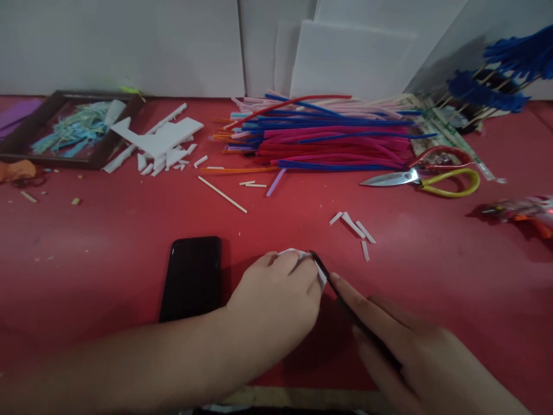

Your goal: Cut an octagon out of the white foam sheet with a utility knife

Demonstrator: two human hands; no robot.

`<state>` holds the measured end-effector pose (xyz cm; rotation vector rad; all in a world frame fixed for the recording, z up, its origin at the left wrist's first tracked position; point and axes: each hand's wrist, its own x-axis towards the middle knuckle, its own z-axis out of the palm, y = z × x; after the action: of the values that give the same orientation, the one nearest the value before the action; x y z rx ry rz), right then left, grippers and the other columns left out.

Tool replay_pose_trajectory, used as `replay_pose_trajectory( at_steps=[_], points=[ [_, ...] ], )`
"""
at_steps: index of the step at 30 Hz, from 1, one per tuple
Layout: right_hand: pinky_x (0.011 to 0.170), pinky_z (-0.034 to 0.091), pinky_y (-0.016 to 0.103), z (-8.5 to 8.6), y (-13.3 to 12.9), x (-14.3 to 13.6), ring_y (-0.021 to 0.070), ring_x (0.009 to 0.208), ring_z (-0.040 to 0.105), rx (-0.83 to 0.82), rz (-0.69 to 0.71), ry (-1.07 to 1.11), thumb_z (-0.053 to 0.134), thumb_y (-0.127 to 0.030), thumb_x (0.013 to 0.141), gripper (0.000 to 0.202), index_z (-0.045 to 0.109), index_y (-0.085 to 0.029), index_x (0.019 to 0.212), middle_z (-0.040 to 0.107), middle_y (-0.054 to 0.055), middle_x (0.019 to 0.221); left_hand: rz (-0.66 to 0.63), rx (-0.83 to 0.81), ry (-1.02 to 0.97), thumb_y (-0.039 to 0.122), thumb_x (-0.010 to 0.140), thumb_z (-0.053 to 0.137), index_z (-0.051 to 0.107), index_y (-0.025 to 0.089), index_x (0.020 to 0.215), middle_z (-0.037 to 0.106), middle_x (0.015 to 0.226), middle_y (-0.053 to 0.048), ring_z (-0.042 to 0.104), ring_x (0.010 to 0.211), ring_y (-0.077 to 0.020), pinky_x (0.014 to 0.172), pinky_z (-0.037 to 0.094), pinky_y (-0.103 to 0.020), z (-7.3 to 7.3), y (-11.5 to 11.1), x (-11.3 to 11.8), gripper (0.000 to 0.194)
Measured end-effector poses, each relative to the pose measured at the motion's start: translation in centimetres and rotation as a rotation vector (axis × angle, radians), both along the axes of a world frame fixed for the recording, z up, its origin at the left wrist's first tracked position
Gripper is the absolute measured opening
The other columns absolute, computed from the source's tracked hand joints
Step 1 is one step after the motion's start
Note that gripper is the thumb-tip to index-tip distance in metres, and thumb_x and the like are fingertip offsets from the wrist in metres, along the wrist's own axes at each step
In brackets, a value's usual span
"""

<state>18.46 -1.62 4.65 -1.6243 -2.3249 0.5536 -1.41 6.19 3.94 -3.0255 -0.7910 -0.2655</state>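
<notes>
My left hand is closed over a small white piece, pressing it on the red table; most of the piece is hidden under the fingers. A slim black tool, like a craft knife, is gripped in my right hand, its forefinger stretched along the shaft. The tool's tip meets the right edge of the white piece, close beside my left fingers. Thin white offcuts lie beyond my hands, a little to the right.
A black phone lies left of my left hand. Farther back are white foam scraps, coloured pipe cleaners and scissors. A brown frame holds shredded paper at the left. Blue fringed pieces on sticks stand back right.
</notes>
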Motion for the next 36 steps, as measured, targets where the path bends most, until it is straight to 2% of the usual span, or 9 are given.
replay_pose_trajectory(
  at_steps=[2, 6, 10, 14, 20, 25, 29, 33, 36],
  points=[
    [0.052, 0.061, 0.026, 0.0, 0.1, 0.0, 0.0172, 0.057, 0.072, 0.016, 0.009, -0.009, 0.038, -0.009, 0.092, 0.056, 0.057, -0.011, 0.145, 0.076, 0.009, 0.082, -0.025, -0.034, 0.047, 0.019, 0.09, 0.068, 0.073, 0.009, 0.11, 0.075, 0.108, -0.009, 0.069, 0.098, -0.024, 0.077, 0.062, -0.033, 0.0, 0.2, 0.0, 0.023],
    [0.041, 0.056, 0.024, 0.1, 0.5, -0.2, 0.0164, 0.047, 0.067, 0.086, 0.012, -0.003, 0.036, -0.008, 0.091, 0.054, 0.062, -0.003, 0.137, 0.074, 0.009, 0.073, -0.029, -0.032, 0.044, 0.02, 0.089, 0.071, 0.072, 0.008, 0.112, 0.075, 0.109, -0.01, 0.069, 0.099, -0.0246, 0.077, 0.062, -0.033, 0.0, 0.3, -0.1, 0.027],
    [0.041, 0.054, 0.022, 0.3, 0.6, -0.3, 0.015, 0.047, 0.067, 0.065, 0.007, -0.013, 0.035, -0.008, 0.091, 0.054, 0.063, -0.009, 0.137, 0.073, 0.006, 0.07, 0.004, 0.008, -0.029, 0.021, 0.087, 0.073, 0.073, 0.008, 0.109, 0.075, 0.107, -0.008, 0.069, 0.098, -0.0243, 0.076, 0.062, -0.032, -0.2, 0.1, -0.2, 0.026],
    [0.038, 0.052, 0.022, 0.4, 0.6, -0.2, 0.0144, 0.043, 0.064, 0.044, 0.007, -0.017, 0.034, -0.009, 0.091, 0.054, 0.062, -0.007, 0.138, 0.074, 0.008, 0.073, -0.004, 0.012, -0.02, 0.02, 0.088, 0.071, 0.073, 0.008, 0.11, 0.075, 0.108, -0.008, 0.069, 0.099, -0.0243, 0.079, 0.062, -0.033, -0.1, 0.1, -0.1, 0.025],
    [0.044, 0.057, 0.025, 0.4, 0.7, -0.2, 0.0167, 0.051, 0.069, 0.032, 0.005, -0.026, 0.037, -0.01, 0.089, 0.056, 0.061, -0.009, 0.14, 0.076, 0.01, 0.079, 0.022, 0.0, 0.018, 0.021, 0.09, 0.069, 0.072, 0.009, 0.114, 0.075, 0.113, -0.009, 0.068, 0.102, -0.0235, 0.08, 0.061, -0.032, -0.2, -0.1, 0.0, 0.027],
    [0.05, 0.062, 0.03, 0.0, 0.3, -0.1, 0.0199, 0.057, 0.072, 0.034, 0.014, -0.069, 0.037, -0.009, 0.09, 0.056, 0.061, -0.01, 0.14, 0.076, 0.011, 0.08, 0.031, 0.058, -0.027, 0.02, 0.089, 0.068, 0.072, 0.008, 0.112, 0.074, 0.11, -0.01, 0.068, 0.104, -0.0244, 0.082, 0.061, -0.033, -0.8, -0.4, 0.0, 0.026],
    [0.049, 0.061, 0.028, -0.2, -0.5, 0.5, 0.0193, 0.055, 0.071, -0.023, 0.029, -0.078, 0.039, -0.009, 0.09, 0.061, 0.055, -0.015, 0.149, 0.076, 0.009, 0.082, 0.029, 0.048, -0.012, 0.022, 0.09, 0.069, 0.073, 0.011, 0.109, 0.074, 0.111, -0.009, 0.068, 0.103, -0.0235, 0.083, 0.061, -0.033, -0.7, -0.4, 0.0, 0.022],
    [0.055, 0.063, 0.029, -0.4, -1.6, 1.3, 0.02, 0.064, 0.075, -0.047, 0.049, -0.07, 0.037, -0.009, 0.094, 0.06, 0.048, -0.011, 0.153, 0.078, 0.013, 0.095, 0.026, 0.024, 0.0, 0.022, 0.091, 0.069, 0.072, 0.012, 0.113, 0.074, 0.115, -0.009, 0.068, 0.104, -0.0229, 0.084, 0.06, -0.032, -0.4, -0.3, 0.0, 0.024],
    [0.055, 0.063, 0.026, -0.8, -2.3, 1.9, 0.0201, 0.068, 0.077, -0.045, 0.054, -0.065, 0.039, -0.009, 0.095, 0.065, 0.04, -0.014, 0.16, 0.079, 0.012, 0.1, 0.025, 0.026, -0.015, 0.021, 0.09, 0.069, 0.072, 0.011, 0.113, 0.074, 0.115, -0.009, 0.069, 0.104, -0.0235, 0.082, 0.06, -0.032, -0.4, -0.3, -0.1, 0.025]
  ],
)
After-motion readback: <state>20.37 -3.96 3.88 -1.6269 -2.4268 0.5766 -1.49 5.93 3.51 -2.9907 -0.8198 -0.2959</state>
